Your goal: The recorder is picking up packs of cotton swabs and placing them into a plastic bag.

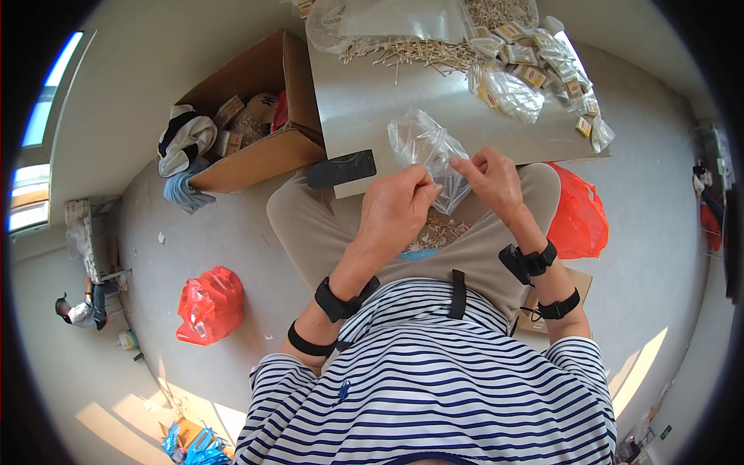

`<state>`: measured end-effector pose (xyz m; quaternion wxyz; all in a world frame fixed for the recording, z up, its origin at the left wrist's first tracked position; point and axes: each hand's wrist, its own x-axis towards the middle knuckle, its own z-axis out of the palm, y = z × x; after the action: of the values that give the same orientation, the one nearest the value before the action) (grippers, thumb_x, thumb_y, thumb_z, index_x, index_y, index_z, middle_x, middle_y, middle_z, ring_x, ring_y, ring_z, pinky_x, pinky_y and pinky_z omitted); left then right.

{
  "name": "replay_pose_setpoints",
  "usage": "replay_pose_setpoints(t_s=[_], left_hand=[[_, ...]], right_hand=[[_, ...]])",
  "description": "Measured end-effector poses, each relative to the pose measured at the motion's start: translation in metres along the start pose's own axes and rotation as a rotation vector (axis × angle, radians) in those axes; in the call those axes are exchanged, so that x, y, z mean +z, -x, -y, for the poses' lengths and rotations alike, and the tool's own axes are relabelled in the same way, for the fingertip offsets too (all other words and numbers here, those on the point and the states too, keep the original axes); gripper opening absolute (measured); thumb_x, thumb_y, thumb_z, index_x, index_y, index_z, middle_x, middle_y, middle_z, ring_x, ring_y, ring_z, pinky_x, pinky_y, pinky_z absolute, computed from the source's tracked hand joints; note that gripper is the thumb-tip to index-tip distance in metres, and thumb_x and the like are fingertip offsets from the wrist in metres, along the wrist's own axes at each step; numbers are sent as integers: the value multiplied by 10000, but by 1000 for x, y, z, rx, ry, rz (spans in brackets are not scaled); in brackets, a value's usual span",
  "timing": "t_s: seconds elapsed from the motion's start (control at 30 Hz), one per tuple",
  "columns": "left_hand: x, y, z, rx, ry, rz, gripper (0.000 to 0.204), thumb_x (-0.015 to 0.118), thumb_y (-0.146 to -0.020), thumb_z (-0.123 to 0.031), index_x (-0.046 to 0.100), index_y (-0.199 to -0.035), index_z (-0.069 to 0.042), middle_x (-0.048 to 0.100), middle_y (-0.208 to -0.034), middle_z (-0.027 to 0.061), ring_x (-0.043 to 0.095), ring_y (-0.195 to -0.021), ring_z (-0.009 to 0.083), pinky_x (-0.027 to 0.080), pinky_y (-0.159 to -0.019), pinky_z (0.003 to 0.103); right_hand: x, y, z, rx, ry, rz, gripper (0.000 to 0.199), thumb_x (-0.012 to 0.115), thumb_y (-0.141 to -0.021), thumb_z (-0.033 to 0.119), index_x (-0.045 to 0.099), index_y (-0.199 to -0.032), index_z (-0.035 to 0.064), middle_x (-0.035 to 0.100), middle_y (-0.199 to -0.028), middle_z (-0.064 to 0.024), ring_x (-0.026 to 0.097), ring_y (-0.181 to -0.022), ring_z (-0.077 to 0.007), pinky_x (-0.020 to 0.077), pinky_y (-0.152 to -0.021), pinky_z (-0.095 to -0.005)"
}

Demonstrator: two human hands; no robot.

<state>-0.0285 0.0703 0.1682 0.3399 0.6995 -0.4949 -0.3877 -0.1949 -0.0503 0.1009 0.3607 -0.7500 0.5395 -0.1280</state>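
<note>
Head view: hands at near edge of counter point(372, 108), above lap. Left hand point(395, 208) and right hand point(490, 177) each pinched shut on small clear plastic bag point(428, 151), pulling its mouth apart, likely for filling. Loose wooden sticks point(434, 53) heaped at far edge; filled packets point(542, 58) at far right corner. Black phone point(341, 169) at near left corner. Cardboard box point(256, 116) on floor, left.

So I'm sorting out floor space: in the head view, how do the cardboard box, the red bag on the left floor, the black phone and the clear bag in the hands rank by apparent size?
Largest to smallest as they look:
1. cardboard box
2. red bag and clear bag, too alike to rank, and the clear bag sits nearer the camera
3. black phone
</note>
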Motion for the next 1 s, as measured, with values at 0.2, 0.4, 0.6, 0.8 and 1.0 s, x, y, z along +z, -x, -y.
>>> replay_pose_setpoints(t_s=[0.2, 0.4, 0.6, 0.8, 1.0], left_hand=[[35, -51, -1, 383, -501, 148, 107, 598, -839, -40, 637, -908, 32, 668, -861, 227, 639, -837, 409, 516, -704, 438], [53, -112, 72, 275, -790, 220, 135, 593, -826, -91, 682, -895, -18, 680, -904, 208, 649, -893, 407, 521, -738, 480], [49, -141, 70, 2, -853, 211, 193, 599, -845, -205, 701, -906, -53, 701, -927, 183, 670, -883, 380, 532, -738, 466], [44, -157, 85, 47, -958, 292, 227, 586, -872, -231, 697, -952, -51, 695, -990, 185, 663, -929, 365, 526, -789, 429], [38, -149, 86, 24, -877, 375, 250, 578, -888, -223, 677, -1035, -47, 680, -1076, 184, 643, -1009, 339, 511, -850, 407]], right_hand=[[35, -9, -21, 50, -257, -6, 463, 699, -806, 438, 637, -739, -16, 650, -764, -243, 647, -741, -412, 509, -678, -463], [34, -8, 3, -21, -157, -191, 269, 590, -877, 278, 628, -832, 15, 672, -803, -224, 650, -783, -438, 517, -726, -507], [30, 1, 8, 20, -370, -155, 316, 652, -863, 335, 607, -804, 27, 652, -749, -195, 636, -747, -417, 503, -678, -465], [47, 10, -6, 21, -378, -88, 311, 650, -872, 327, 595, -794, 31, 628, -700, -199, 626, -711, -411, 502, -657, -460], [36, 5, 23, -99, -461, -284, 284, 612, -898, 255, 553, -735, 30, 614, -670, -190, 615, -663, -409, 479, -588, -477]])
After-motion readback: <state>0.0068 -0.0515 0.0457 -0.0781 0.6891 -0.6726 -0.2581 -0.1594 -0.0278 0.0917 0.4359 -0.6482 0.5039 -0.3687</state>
